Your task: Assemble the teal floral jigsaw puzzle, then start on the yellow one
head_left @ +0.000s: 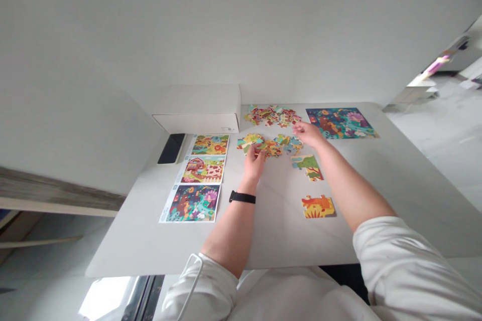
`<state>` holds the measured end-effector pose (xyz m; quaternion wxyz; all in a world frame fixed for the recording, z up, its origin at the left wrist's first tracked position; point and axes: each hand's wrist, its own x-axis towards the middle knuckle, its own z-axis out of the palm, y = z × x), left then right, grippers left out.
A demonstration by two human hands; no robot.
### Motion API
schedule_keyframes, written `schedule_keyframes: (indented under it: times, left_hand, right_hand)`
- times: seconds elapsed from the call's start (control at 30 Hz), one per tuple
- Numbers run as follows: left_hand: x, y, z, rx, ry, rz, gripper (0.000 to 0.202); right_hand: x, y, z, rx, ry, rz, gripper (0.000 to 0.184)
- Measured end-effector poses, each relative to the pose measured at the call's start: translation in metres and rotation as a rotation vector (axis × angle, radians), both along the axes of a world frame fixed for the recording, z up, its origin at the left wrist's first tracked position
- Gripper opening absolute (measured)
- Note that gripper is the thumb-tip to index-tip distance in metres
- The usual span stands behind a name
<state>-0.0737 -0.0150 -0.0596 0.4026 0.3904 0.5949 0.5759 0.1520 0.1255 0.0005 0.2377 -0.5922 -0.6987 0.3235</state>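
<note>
Loose jigsaw puzzle pieces (282, 146) in yellow, green and blue lie in a heap in the middle of the table. At its near left edge my left hand (255, 161) is closed, with a puzzle piece (258, 154) seemingly pinched between thumb and fingers. My right hand (308, 133) hovers by the right end of the heap, its fingers drawn together; whatever they hold, if anything, is too small to make out. Below my right hand lie a joined green section (308, 164) with a tree and an orange-and-yellow section (318, 207).
A second heap of pieces (274, 115) lies by the wall, beside a white box (198, 121). An assembled dark-blue puzzle (341, 123) is at the back right. On the left are a phone (171, 149) and a reference sheet (194, 203) bearing three pictures.
</note>
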Motion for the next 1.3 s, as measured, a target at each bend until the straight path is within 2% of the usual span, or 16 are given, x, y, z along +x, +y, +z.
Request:
schedule_keyframes:
  times: [0.07,0.17,0.4,0.63,0.83,1.1,1.3]
  left_hand:
    - [0.0,0.001,-0.001,-0.002,0.02,-0.009,0.028]
    - [0.0,0.002,-0.004,0.002,0.057,-0.025,0.028]
    - [0.0,0.003,-0.009,-0.019,0.098,-0.043,0.028]
    - [-0.001,0.002,-0.008,-0.034,0.117,-0.058,0.031]
    - [-0.001,0.001,-0.007,-0.019,0.095,-0.063,0.032]
    - [0.0,0.002,-0.011,-0.01,0.098,-0.055,0.03]
    - [0.0,-0.001,-0.007,-0.021,0.109,-0.069,0.032]
  right_hand:
    - [0.008,0.0,-0.003,0.037,-0.203,0.0,0.024]
    - [0.02,-0.006,-0.011,0.039,-0.397,0.066,0.03]
    - [0.037,-0.012,-0.025,0.127,-0.607,0.074,0.051]
    - [0.043,-0.014,-0.024,0.097,-0.616,0.042,0.059]
    - [0.041,-0.004,-0.022,0.118,-0.574,-0.062,0.048]
    - [0.036,0.008,-0.022,0.13,-0.533,-0.015,0.053]
    - [0.043,0.01,-0.025,0.142,-0.533,0.014,0.045]
